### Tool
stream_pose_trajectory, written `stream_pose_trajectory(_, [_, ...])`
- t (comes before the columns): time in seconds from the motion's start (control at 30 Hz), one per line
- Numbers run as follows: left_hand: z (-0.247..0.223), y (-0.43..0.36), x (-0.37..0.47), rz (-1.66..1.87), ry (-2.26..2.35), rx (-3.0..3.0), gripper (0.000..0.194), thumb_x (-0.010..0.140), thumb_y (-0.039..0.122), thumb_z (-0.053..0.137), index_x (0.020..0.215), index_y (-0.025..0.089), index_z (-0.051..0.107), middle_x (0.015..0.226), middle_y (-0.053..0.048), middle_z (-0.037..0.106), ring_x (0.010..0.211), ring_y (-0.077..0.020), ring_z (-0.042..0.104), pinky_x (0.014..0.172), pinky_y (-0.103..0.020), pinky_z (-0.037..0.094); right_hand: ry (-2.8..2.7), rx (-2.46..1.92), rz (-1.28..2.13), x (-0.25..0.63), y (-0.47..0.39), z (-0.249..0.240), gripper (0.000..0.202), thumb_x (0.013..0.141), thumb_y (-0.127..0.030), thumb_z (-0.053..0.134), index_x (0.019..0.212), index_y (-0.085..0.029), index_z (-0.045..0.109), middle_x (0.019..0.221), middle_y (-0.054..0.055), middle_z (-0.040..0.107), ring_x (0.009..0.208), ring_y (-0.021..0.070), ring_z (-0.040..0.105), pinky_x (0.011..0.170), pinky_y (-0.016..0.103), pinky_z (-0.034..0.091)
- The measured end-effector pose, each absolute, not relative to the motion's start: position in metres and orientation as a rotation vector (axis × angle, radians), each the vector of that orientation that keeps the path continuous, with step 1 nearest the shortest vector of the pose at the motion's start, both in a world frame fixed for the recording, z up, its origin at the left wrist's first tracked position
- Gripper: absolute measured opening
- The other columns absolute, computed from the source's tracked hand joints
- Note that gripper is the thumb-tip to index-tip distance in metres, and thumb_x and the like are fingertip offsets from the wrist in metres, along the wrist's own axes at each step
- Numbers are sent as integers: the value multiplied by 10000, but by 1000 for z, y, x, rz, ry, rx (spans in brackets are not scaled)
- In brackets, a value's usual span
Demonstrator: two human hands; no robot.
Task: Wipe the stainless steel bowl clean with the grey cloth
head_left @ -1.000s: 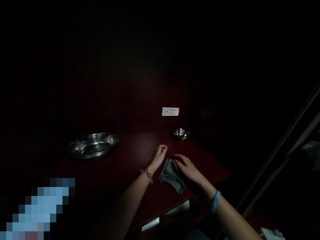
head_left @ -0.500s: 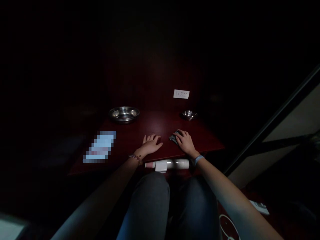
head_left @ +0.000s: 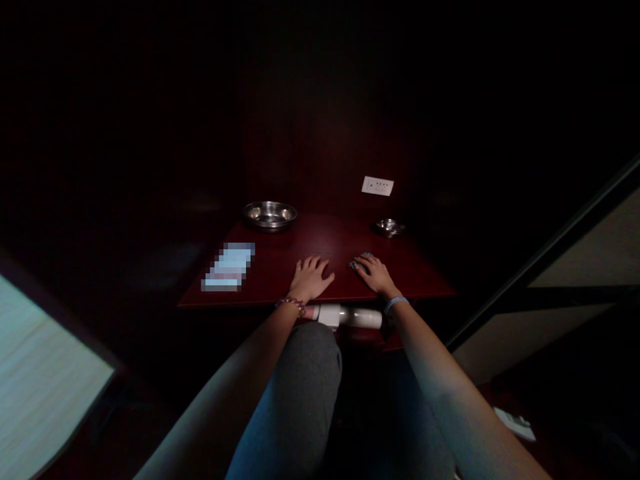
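Palm down near the front edge of the dark red tabletop [head_left: 320,233], my left hand [head_left: 311,278] lies with its fingers spread and holds nothing. To its right, my right hand [head_left: 376,275] presses on a crumpled grey cloth [head_left: 356,264]. Most of that cloth is hidden under the fingers; bits of it show at the fingertips. Behind my left hand stands a wide, shallow steel bowl [head_left: 270,216]. A smaller steel bowl [head_left: 390,228] is on the tabletop behind my right hand.
A pixelated pale sheet [head_left: 229,267] lies at the table's left. A white socket plate [head_left: 377,186] is on the back wall. Below the front edge are a white cylinder [head_left: 363,317] and a white box [head_left: 329,315], close to my knees. Dark walls stand around the table.
The view has swung slightly left, so the table appears further right. My left hand's fingers are spread wider and point more forward. My right hand now covers more of the cloth.
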State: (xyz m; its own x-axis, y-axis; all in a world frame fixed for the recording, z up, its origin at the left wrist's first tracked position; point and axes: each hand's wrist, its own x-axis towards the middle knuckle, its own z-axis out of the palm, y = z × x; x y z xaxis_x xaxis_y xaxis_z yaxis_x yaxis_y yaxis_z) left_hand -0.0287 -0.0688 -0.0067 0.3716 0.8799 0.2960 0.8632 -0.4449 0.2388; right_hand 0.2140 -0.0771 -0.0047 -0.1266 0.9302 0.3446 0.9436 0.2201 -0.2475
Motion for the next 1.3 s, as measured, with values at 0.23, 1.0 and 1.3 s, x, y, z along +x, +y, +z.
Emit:
stream_pose_trajectory(0.23, [-5, -71, -28, 566, 1643, 2559, 607, 930, 566, 294, 1429, 254, 445, 1536, -79, 394, 1433, -290, 284, 1173, -527, 175, -2054, -1698, -46, 216, -76, -7, 453, 966, -536, 423, 1345, -326, 556, 1411, 28, 540, 1334, 231, 427, 1096, 428, 362])
stream_pose_trajectory(1.0, [-11, -69, -27, 699, 1590, 2520, 566, 919, 559, 362, 1382, 260, 493, 1502, -86, 432, 1405, -295, 314, 1164, -531, 189, -2091, -1612, -91, 223, -72, -12, 443, 962, -487, 429, 1311, -269, 594, 1383, 71, 565, 1325, 248, 461, 1103, 462, 371])
stream_pose_trajectory(1.3, [14, -47, -65, 824, 1569, 2573, 401, 898, 476, 463, 1223, 285, 597, 1455, -45, 475, 1365, -256, 355, 1145, -463, 249, -2204, -1419, 37, 221, -81, -16, 602, 922, -537, 489, 1458, -270, 425, 1532, 57, 403, 1438, 240, 332, 1188, 458, 277])
